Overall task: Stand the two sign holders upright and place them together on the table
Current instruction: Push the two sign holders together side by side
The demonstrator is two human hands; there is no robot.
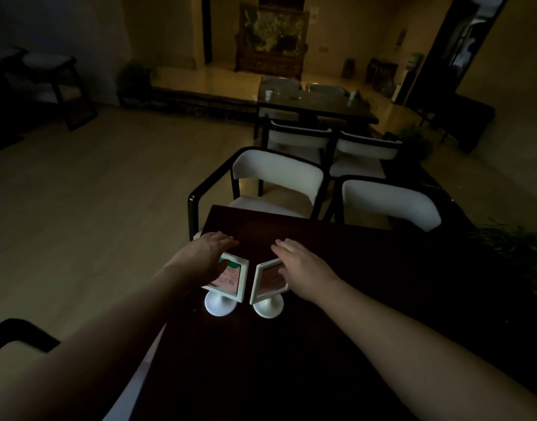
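the room is dim, and a dark table (337,268) fills the lower middle and right of the frame. two white sign holders stand upright on it a little left of centre, side by side, their round bases close together but not touching. the left sign holder (229,279) shows a pinkish card with a green patch at its upper corner; the right sign holder (268,282) is turned at an angle, its panel a dull reddish brown. the frames lean toward each other at the bottom edge, nearly meeting. the left hand (206,256) reaches in from the lower left, fingers spread and flat, covering the upper left part of its frame. the right hand (302,265) comes from the lower right, also spread wide, lying over the top right of the other frame. neither hand is closed around anything; whether the palms touch the frames cannot be told. white-backed chairs (278,174) stand beyond the table's far edge.
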